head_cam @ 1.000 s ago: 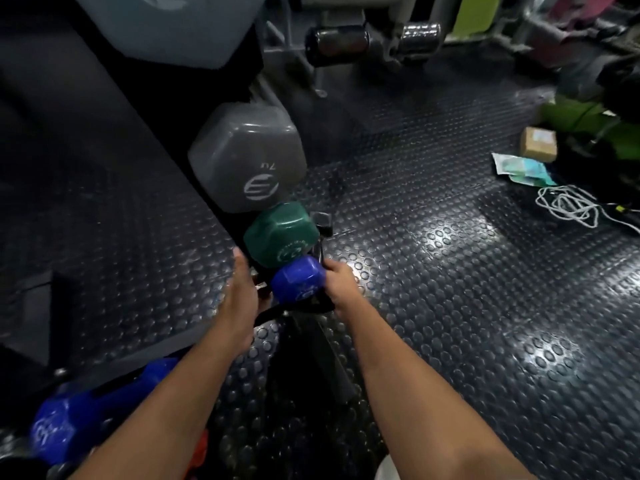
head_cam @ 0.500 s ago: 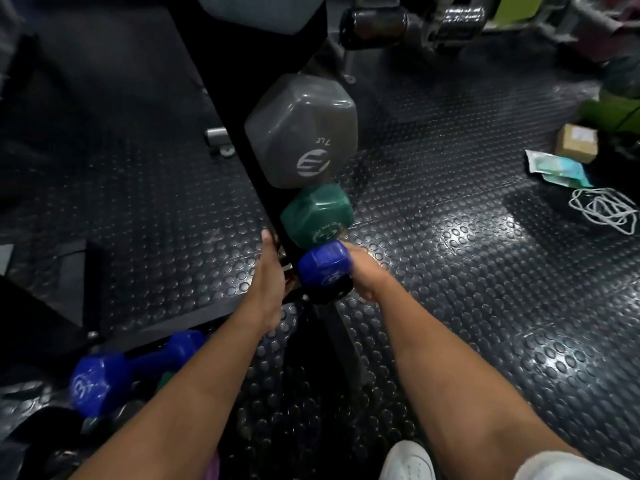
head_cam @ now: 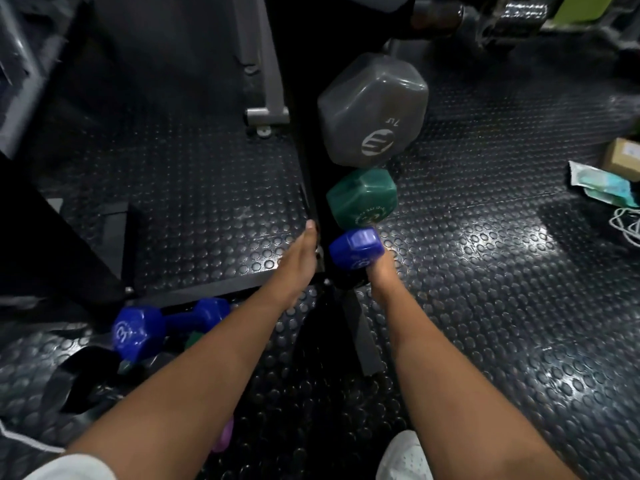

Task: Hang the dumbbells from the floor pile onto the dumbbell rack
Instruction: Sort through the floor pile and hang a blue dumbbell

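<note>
The dumbbell rack stands as a dark upright post at centre, rising from the studded rubber floor. Three dumbbell heads show on its right side, stacked from far to near: a large grey dumbbell, a green dumbbell just below it, and a small blue dumbbell lowest.

The right hand sits directly under and behind the small blue dumbbell, touching it; its fingers are hidden by the weight, so whether it is gripping or merely supporting cannot be told. The left hand lies flat along the left side of the rack post, fingers extended and together, palm against the post, with nothing in its grasp.

The floor pile lies near left, partly beneath the left forearm. A second blue dumbbell lies on its side there (a numeral is printed on its near head), with darker weights beside it that are too dim to identify. A purple end shows below the left forearm.

At far right, on the floor, lie a cardboard box, a packet and a coiled white cord. A white shoe appears at the near edge.
</note>
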`<state>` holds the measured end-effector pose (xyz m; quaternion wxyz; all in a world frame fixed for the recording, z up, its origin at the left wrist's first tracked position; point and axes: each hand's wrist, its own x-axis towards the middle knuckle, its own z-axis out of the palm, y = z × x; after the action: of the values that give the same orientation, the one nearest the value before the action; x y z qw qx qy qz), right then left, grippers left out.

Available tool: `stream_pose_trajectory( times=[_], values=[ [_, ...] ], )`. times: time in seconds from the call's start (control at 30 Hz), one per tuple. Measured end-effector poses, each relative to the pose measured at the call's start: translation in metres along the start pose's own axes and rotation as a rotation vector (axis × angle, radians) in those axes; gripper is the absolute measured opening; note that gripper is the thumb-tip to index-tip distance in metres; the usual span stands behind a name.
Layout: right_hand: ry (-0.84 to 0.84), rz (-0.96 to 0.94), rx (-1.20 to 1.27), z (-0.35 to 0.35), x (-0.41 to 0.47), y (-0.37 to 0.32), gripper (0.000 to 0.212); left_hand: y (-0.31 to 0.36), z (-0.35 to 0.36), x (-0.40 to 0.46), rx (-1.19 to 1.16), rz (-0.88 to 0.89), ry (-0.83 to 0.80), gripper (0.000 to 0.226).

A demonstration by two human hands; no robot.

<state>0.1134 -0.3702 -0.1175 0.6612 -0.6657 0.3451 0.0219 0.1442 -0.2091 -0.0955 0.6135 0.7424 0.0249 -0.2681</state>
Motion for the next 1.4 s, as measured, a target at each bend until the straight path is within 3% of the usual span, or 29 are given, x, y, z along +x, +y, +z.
stream_pose_trajectory(
  times=[0.2,0.23,0.37,0.43,0.6,0.83,0.97,1.07,1.3,1.4],
  values=[
    [0.054,-0.254,0.003,0.011,-0.024,0.04,0.021,-0.002,-0.013,-0.016,0.216,0.026,-0.005,0.074],
    [0.077,-0.267,0.013,0.013,-0.025,0.048,0.025,-0.002,-0.017,-0.023,0.241,0.031,-0.013,0.071],
    [0.115,-0.089,0.057,0.021,-0.035,0.076,0.082,-0.002,-0.032,-0.056,0.333,-0.002,-0.066,0.064],
    [0.12,-0.031,0.055,0.023,-0.04,0.087,0.09,0.001,-0.039,-0.074,0.338,-0.024,-0.09,0.066],
    [0.077,0.022,0.028,0.034,-0.061,0.116,0.047,0.016,-0.065,-0.118,0.512,0.018,-0.095,0.063],
    [-0.136,0.019,-0.146,0.06,-0.165,0.076,0.035,0.065,-0.115,-0.185,0.785,0.073,-0.109,0.063],
    [-0.217,0.032,-0.289,0.073,-0.172,0.084,0.033,0.095,-0.146,-0.249,0.883,0.151,-0.112,0.064],
    [-0.215,-0.009,-0.381,0.087,-0.177,0.083,0.036,0.115,-0.166,-0.318,0.857,0.176,-0.068,0.068],
    [-0.332,-0.028,-0.435,0.091,-0.24,0.038,0.032,0.13,-0.166,-0.49,0.628,0.303,0.13,0.036],
    [-0.364,-0.023,-0.403,0.088,-0.264,0.031,0.02,0.105,-0.157,-0.553,0.636,0.31,0.213,0.039]
  ],
)
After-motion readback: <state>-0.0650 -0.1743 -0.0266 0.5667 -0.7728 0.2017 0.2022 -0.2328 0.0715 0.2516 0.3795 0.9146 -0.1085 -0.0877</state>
